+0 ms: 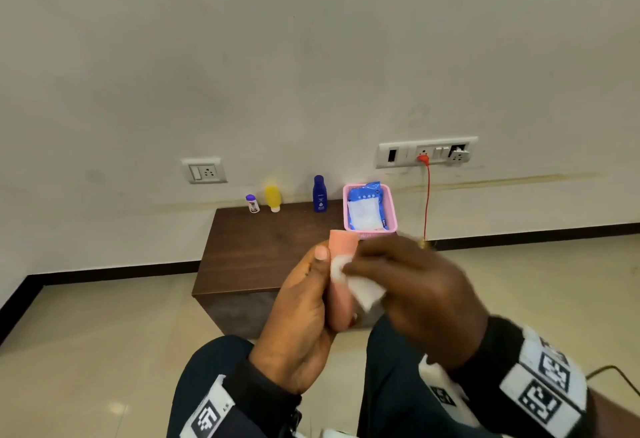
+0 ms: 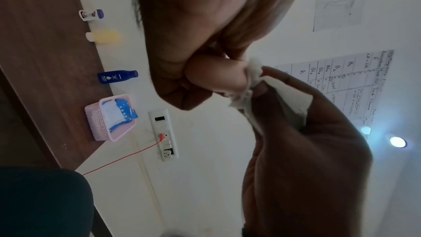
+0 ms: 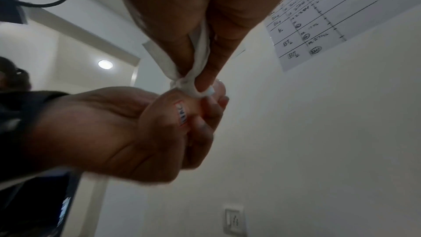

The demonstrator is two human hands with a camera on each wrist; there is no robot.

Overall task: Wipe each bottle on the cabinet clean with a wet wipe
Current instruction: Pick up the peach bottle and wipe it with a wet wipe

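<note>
Pink bottle (image 1: 341, 281) gripped in left hand (image 1: 304, 320); right hand (image 1: 412, 295) pinches wet wipe (image 1: 360, 285) against it.

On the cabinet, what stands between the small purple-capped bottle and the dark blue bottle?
The yellow bottle, standing on its white cap, sits between the small purple-capped bottle and the dark blue bottle; the head view shows it best.

A single wall socket (image 1: 205, 170) sits left of centre in the head view; a longer switch panel (image 1: 427, 151) lies right of centre, with a red cable (image 1: 427, 202) plugged in and hanging down to the beige tiled floor (image 1: 86, 333). A handwritten chart (image 2: 346, 86) is fixed to the wall at the right of the left wrist view, with a lamp (image 2: 397, 141) glowing below it.
</note>
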